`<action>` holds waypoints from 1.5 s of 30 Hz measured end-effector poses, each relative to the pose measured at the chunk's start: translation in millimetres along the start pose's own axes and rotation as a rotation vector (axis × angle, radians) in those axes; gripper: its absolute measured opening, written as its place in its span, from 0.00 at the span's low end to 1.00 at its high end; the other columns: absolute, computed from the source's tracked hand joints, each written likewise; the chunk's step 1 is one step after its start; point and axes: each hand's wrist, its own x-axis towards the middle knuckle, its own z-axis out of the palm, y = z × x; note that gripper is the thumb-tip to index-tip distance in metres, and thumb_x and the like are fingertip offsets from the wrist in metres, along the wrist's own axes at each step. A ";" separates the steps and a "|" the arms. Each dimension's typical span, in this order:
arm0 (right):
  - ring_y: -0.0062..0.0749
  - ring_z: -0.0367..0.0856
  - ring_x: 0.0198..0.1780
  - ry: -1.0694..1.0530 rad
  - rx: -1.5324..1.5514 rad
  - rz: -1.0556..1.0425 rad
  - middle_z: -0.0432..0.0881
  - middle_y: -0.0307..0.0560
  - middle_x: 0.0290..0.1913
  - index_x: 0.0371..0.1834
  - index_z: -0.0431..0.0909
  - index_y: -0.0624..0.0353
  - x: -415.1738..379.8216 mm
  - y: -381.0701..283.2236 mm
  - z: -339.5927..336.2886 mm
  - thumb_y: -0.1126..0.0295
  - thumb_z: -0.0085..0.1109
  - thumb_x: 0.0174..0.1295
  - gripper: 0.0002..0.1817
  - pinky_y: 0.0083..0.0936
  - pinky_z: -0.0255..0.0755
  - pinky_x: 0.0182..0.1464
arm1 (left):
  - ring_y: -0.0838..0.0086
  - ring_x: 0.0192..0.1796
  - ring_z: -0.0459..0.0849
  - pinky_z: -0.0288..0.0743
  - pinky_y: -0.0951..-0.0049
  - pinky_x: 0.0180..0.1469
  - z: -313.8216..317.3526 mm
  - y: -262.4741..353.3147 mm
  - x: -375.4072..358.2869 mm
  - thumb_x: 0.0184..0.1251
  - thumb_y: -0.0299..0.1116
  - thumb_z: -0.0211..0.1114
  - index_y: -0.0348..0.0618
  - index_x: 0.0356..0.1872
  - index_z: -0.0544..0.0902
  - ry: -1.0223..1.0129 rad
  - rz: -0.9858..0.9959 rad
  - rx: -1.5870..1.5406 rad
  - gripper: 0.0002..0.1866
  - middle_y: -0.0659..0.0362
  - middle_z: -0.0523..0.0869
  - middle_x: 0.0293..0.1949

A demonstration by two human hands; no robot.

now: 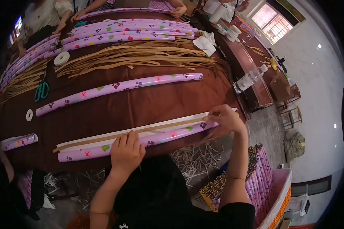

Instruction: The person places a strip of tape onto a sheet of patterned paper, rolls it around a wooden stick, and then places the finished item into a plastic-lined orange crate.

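In front of me lies a pinkish-purple patterned paper roll (164, 136), partly rolled, with its white inner side (76, 145) showing along the far edge. A long brown strip (93, 137) runs lengthwise on that white side. My left hand (127, 152) lies over the roll left of its middle, fingers stretched across to the strip and thumb apart. At the right end, my right hand (226, 117) has its fingers pinched close over the strip and paper edge. What sits between those fingertips is hidden.
Beyond lie another patterned roll (120, 88), brown strips (141, 55), green-handled scissors (42, 91) and white tape rolls (62, 58). A bottle (250, 79) stands by the right edge. Below are paper scraps (197, 158) and a crate of rolls (281, 202). Other people's hands (178, 12) are across the table.
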 end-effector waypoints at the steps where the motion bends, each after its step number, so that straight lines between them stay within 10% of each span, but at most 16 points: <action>1: 0.17 0.73 0.28 -0.013 0.011 0.018 0.81 0.41 0.23 0.32 0.84 0.70 -7.7 17.0 -24.0 0.67 0.71 0.58 0.13 0.25 0.71 0.33 | 0.61 0.47 0.80 0.75 0.63 0.51 0.0 0.8 0.0 0.60 0.39 0.63 0.31 0.45 0.83 -0.002 -0.004 0.017 0.20 0.51 0.83 0.48; 16: 0.17 0.75 0.25 0.526 0.130 0.128 0.80 0.35 0.22 0.26 0.84 0.64 -17.4 182.2 -68.1 0.68 0.76 0.52 0.11 0.20 0.69 0.28 | 0.55 0.49 0.78 0.72 0.58 0.56 -0.9 6.2 -1.5 0.65 0.37 0.59 0.29 0.52 0.80 -0.102 -0.026 0.053 0.22 0.47 0.81 0.52; 45: 0.42 0.84 0.40 0.614 -0.185 0.336 0.85 0.50 0.37 0.38 0.80 0.61 1.0 167.5 -57.7 0.64 0.76 0.42 0.21 0.33 0.77 0.44 | 0.55 0.49 0.77 0.72 0.57 0.54 1.0 5.1 -4.0 0.65 0.37 0.58 0.29 0.51 0.80 -0.086 -0.011 0.051 0.21 0.49 0.80 0.52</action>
